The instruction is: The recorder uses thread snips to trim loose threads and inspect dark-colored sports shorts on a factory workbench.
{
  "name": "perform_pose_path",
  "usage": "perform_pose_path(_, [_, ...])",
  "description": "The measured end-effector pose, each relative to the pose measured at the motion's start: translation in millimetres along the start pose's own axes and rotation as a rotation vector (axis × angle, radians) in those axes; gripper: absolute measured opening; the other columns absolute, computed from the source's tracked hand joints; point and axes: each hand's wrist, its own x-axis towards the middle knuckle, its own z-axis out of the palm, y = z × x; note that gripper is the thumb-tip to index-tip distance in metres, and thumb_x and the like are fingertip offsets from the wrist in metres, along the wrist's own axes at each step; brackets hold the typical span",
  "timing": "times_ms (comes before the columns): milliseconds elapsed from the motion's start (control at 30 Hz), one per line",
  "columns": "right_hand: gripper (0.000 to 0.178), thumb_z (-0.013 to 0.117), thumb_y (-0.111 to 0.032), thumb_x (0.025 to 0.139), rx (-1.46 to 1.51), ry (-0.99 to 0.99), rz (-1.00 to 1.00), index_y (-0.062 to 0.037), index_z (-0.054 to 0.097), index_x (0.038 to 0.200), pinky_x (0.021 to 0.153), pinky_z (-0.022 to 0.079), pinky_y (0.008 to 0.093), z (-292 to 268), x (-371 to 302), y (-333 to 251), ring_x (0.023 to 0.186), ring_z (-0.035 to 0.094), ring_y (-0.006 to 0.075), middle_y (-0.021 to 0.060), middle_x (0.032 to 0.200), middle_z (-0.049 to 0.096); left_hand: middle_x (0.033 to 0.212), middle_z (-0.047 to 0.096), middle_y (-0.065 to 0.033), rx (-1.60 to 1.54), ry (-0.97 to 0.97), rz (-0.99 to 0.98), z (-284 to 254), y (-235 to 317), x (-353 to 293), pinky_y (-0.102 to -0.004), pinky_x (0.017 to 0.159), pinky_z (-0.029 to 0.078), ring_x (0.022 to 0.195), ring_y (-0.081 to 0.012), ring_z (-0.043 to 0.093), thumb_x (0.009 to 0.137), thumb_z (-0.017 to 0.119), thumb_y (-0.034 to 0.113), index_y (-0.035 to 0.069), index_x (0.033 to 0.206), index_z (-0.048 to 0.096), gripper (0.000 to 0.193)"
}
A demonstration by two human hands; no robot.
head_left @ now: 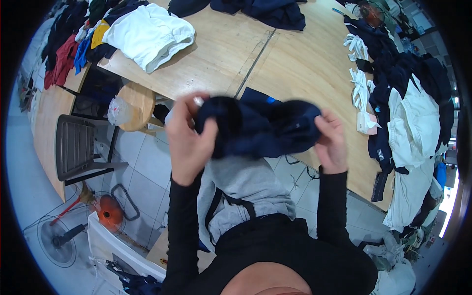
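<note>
Left hand [189, 137] and right hand [330, 140], each with fingers clenched on one end of a dark navy garment [258, 129], hold it bunched in the air just off the near edge of the wooden worktop [290, 64]. A grey garment [241, 189] hangs below it against the person's body. A folded white garment [150, 34] lies at the worktop's far left corner; dark and white clothes [408, 103] are heaped along its right edge
</note>
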Motion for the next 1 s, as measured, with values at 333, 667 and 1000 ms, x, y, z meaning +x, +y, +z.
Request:
perform_pose_path(333, [0.017,0.067,0.013,0.074,-1.33,0.033,-0.927,0.001,0.066,0.087,0.058,0.046,0.0278,27,-68,-93,0.06,0.058,0.0156,0.007,0.072,0.061,0.1,0.054,0.0028,0.002,0.529,0.14,-39,23,-4,-0.0182,0.067,0.042,0.08,-0.0042,0.046,0.089,0.082,-0.006,0.003,0.124,0.067,0.039])
perform_pose_path(667, [0.018,0.079,0.003,0.083,-1.09,-0.692,0.339,-0.0007,0.062,0.086,0.052,0.045,0.0305,6,-61,26,0.053,0.061,0.0146,0.0053,0.06,0.06,0.121,0.072,-0.0059,-0.568,0.355,-0.589,-46,-114,-130,-0.0327,0.094,0.061,0.106,-0.0163,0.073,0.108,0.064,0.007,0.002,0.13,0.061,0.022])
perform_pose_path(1000, [0.022,0.077,-0.013,0.1,-1.303,-0.501,0.293,0.0002,0.067,0.085,0.055,0.046,0.0292,0,-48,44,0.051,0.051,0.0144,0.0048,0.059,0.057,0.126,0.071,-0.0059,-0.652,0.237,-0.705,-54,-112,-134,-0.0314,0.092,0.061,0.107,-0.0147,0.072,0.109,0.065,0.011,0.005,0.145,0.053,0.038])
